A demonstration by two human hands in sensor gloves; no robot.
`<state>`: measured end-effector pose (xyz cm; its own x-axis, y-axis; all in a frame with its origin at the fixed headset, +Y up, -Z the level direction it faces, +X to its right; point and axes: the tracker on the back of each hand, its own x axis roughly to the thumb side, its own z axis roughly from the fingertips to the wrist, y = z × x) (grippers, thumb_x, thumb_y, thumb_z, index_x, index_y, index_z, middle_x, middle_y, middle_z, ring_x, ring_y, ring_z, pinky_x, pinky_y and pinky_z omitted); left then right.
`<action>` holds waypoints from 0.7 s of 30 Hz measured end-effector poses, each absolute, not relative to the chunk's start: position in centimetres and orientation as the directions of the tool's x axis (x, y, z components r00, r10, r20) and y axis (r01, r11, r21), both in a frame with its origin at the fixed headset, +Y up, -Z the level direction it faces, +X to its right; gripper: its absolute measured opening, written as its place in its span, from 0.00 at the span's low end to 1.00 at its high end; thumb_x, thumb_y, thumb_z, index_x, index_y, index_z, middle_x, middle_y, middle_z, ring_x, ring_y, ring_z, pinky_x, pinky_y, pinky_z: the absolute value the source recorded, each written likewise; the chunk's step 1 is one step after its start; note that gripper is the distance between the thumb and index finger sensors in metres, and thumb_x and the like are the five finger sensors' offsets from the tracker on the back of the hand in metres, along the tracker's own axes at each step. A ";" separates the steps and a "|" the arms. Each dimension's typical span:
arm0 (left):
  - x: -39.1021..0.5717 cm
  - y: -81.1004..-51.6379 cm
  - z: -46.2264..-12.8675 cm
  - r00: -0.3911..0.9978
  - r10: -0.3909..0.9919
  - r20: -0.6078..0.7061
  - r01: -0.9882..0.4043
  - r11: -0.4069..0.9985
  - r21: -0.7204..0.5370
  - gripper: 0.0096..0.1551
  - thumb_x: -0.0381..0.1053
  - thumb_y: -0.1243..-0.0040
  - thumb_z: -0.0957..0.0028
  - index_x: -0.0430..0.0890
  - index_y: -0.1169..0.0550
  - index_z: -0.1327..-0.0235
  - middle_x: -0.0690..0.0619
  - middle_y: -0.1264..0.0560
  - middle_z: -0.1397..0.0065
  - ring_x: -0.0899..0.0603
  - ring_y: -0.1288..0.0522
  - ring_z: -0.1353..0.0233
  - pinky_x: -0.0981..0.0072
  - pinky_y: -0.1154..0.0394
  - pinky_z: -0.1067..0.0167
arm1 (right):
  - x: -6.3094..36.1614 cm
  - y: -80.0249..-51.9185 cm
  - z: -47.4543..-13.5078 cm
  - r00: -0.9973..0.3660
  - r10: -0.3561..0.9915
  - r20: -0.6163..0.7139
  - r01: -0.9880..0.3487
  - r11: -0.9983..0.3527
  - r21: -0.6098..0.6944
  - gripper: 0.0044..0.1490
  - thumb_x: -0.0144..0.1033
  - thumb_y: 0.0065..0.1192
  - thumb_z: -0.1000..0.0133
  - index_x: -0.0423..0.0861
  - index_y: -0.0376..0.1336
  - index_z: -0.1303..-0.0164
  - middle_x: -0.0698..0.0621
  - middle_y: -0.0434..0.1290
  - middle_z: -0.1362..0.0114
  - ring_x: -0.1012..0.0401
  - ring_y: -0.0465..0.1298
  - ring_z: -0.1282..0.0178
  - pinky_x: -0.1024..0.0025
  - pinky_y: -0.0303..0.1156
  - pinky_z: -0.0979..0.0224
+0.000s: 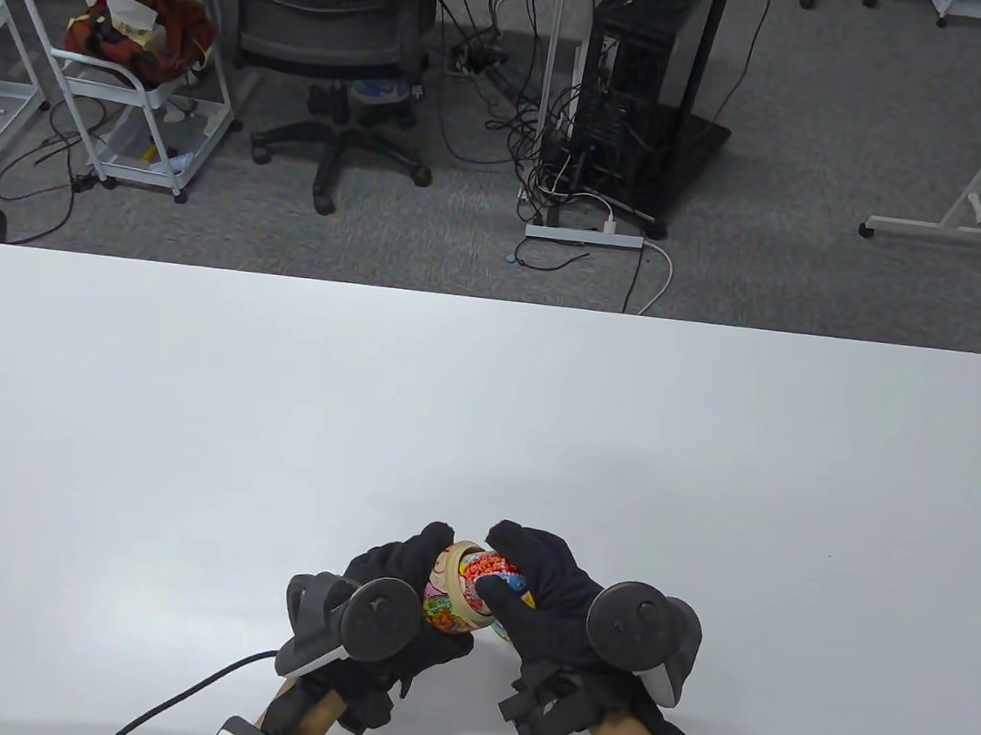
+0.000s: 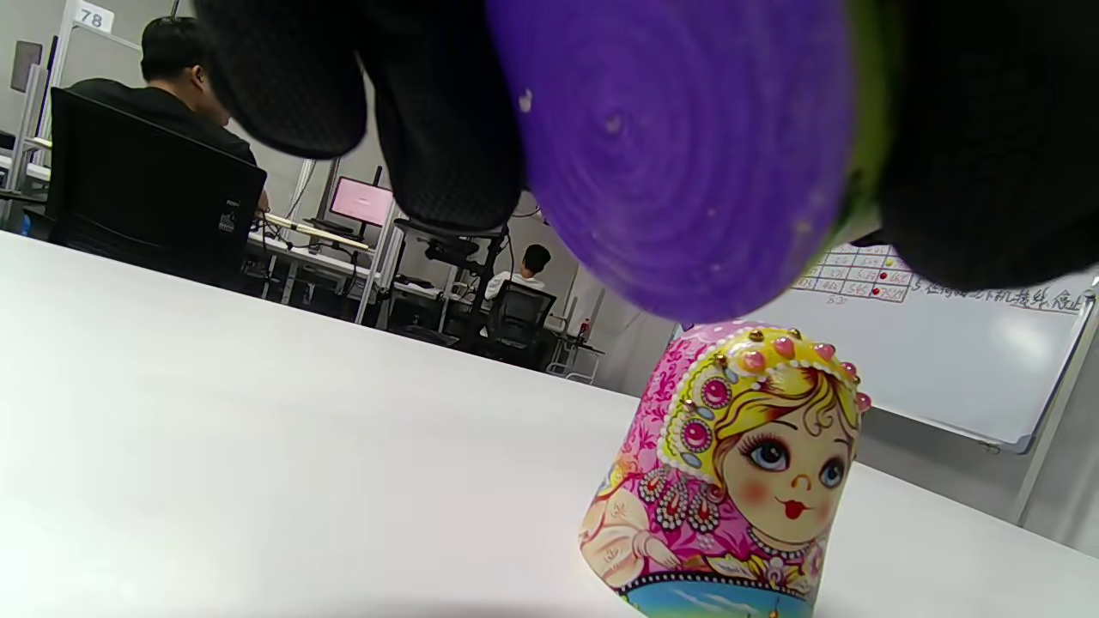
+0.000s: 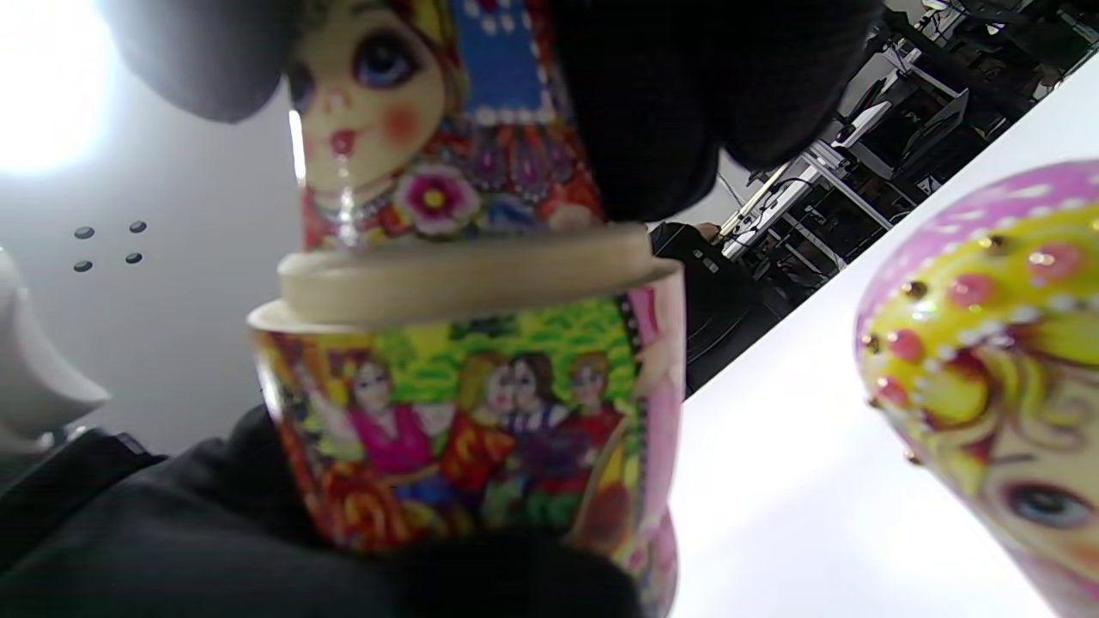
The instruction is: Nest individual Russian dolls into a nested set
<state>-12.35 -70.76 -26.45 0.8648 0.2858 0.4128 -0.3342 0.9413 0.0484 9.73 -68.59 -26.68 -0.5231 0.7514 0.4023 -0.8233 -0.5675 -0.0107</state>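
Observation:
My left hand [image 1: 411,582] grips the lower half of a large doll [image 1: 443,608], its open wooden rim turned to the right. Its purple base [image 2: 687,154] fills the left wrist view. My right hand [image 1: 521,581] holds a smaller red doll [image 1: 494,571] whose lower part sits inside that rim. The right wrist view shows the smaller doll's face [image 3: 369,77] above the painted lower half [image 3: 464,421]. The large doll's pink and yellow top half [image 2: 738,481] stands on the table just beside the hands and also shows in the right wrist view [image 3: 987,386]. In the table view my right hand mostly hides it.
The white table [image 1: 483,437] stretches wide to the far edge and both sides. A cable [image 1: 184,699] runs off my left wrist toward the near edge. Chairs, carts and a computer stand on the floor beyond the table.

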 end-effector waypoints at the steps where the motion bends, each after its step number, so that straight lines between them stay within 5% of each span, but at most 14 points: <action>1: -12.3 -70.7 -26.5 0.865 0.284 0.413 -0.333 0.942 0.049 0.73 0.78 0.28 0.68 0.46 0.52 0.23 0.49 0.33 0.23 0.43 0.25 0.28 0.40 0.29 0.30 | 9.7 -68.6 -26.7 -0.528 0.748 0.403 -0.821 -0.570 -0.017 0.36 0.61 0.58 0.48 0.60 0.55 0.30 0.44 0.64 0.28 0.52 0.77 0.38 0.51 0.73 0.33; 7: -12.3 -70.8 -26.4 0.863 0.288 0.414 -0.335 0.941 0.043 0.73 0.78 0.28 0.68 0.46 0.51 0.23 0.49 0.33 0.23 0.43 0.24 0.28 0.41 0.29 0.30 | 9.9 -68.5 -26.8 -0.537 0.750 0.386 -0.811 -0.585 0.010 0.39 0.63 0.57 0.48 0.59 0.54 0.29 0.45 0.64 0.27 0.52 0.77 0.38 0.51 0.73 0.33; 14: -13.5 -70.8 -27.0 0.876 0.321 0.360 -0.366 0.929 0.062 0.72 0.78 0.29 0.67 0.45 0.51 0.23 0.48 0.33 0.23 0.43 0.25 0.29 0.41 0.28 0.31 | 11.1 -69.0 -27.5 -0.472 0.798 0.374 -0.850 -0.525 0.046 0.46 0.66 0.52 0.49 0.59 0.45 0.24 0.44 0.57 0.20 0.47 0.70 0.27 0.46 0.67 0.26; 18: -14.2 -71.1 -27.3 0.877 0.363 0.314 -0.399 0.915 0.057 0.72 0.78 0.29 0.67 0.45 0.51 0.23 0.48 0.33 0.23 0.42 0.25 0.29 0.41 0.28 0.31 | 11.7 -70.6 -28.3 -0.562 0.778 0.279 -0.809 -0.587 0.006 0.44 0.65 0.51 0.48 0.58 0.46 0.24 0.45 0.53 0.19 0.45 0.63 0.23 0.43 0.60 0.24; 21: -14.5 -71.4 -27.5 0.877 0.375 0.300 -0.408 0.912 0.051 0.72 0.79 0.29 0.67 0.45 0.51 0.23 0.48 0.33 0.23 0.42 0.25 0.29 0.41 0.28 0.31 | 11.7 -72.4 -29.2 -0.710 0.680 0.182 -0.676 -0.731 0.095 0.44 0.65 0.52 0.47 0.60 0.45 0.24 0.43 0.49 0.17 0.42 0.58 0.20 0.41 0.58 0.22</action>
